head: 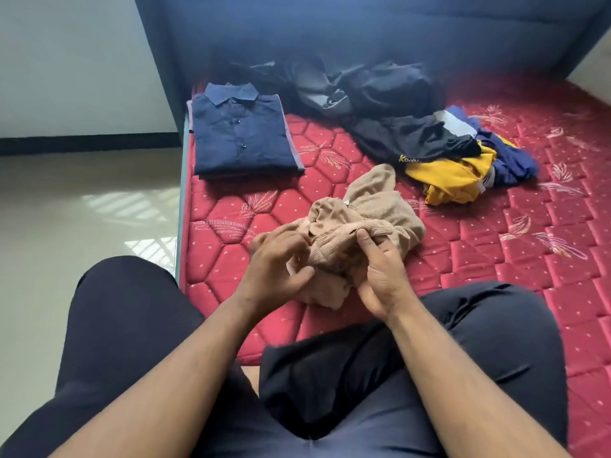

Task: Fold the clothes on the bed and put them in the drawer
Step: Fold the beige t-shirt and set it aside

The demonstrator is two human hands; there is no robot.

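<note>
A crumpled beige knitted garment (pixel 370 209) lies bunched on the red quilted mattress (pixel 496 259) in front of me. My left hand (pixel 274 266) has its fingers curled into the garment's left side. My right hand (pixel 380 262) pinches a fold of it between thumb and fingers. A folded navy polo shirt (pixel 241 133) lies on top of a small stack at the mattress's far left corner. No drawer is in view.
Unfolded clothes lie at the back: a dark grey and black pile (pixel 363 87), a black shirt (pixel 413 137), and a yellow and blue garment (pixel 463 173). A dark blue headboard (pixel 330 28) stands behind. My legs in dark trousers (pixel 463 342) rest on the bed; tiled floor (pixel 66 226) lies left.
</note>
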